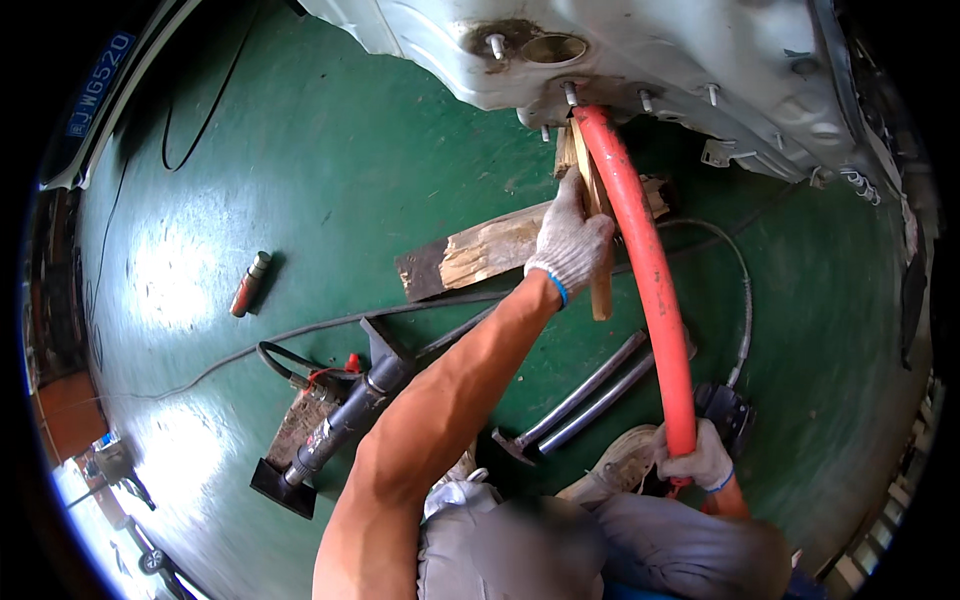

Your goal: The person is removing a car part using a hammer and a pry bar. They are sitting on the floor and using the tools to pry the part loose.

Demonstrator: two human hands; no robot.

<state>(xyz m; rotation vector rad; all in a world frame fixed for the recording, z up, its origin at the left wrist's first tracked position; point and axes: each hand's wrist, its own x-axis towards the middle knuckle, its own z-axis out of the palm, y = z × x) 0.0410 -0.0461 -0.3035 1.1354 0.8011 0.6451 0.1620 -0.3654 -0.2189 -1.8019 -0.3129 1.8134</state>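
Observation:
A thick, curved red tube (640,250) runs from the bottom edge of a pale car body panel (640,40) down toward my knees. My gloved right hand (697,456) is wrapped round its lower end. Further up and to the left, my gloved left hand (572,238) closes on a narrow wooden strip (601,285), which stands beside the tube's upper part. The strip's top reaches the lower edge of the panel. Behind that hand a broken, split wooden board (490,248) lies on the floor. Its far end passes behind the strip and the tube.
A dark hydraulic ram (355,410) with a hose lies left of my forearm. A hammer (515,445) and a metal bar (600,400) rest before my shoes. A red cylinder (248,287) lies farther left on the green floor. Bolts (571,93) stick out of the panel.

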